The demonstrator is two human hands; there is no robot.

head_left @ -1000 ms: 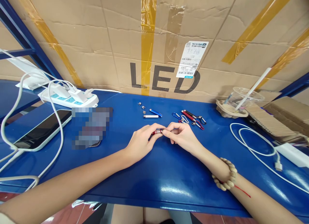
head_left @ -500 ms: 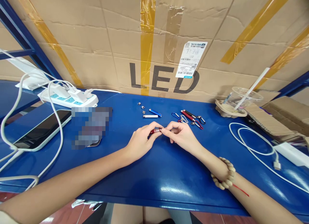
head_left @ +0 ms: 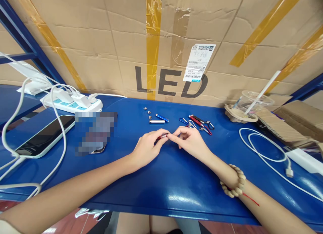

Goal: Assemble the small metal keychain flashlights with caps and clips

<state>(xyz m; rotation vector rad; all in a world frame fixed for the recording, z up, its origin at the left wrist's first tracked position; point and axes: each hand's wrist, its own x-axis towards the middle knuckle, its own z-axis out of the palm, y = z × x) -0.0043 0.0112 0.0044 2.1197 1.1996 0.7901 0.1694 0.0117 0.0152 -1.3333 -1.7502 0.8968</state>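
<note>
left hand (head_left: 146,148), right hand (head_left: 190,141), pinching red tube (head_left: 161,137)

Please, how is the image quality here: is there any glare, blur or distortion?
Head view: soft glare patches on the blue table near its front edge; a pixelated block hides something beside the phone; wide-angle lens bends the edges; the left hand and right hand on the small red tube are sharp.
</note>
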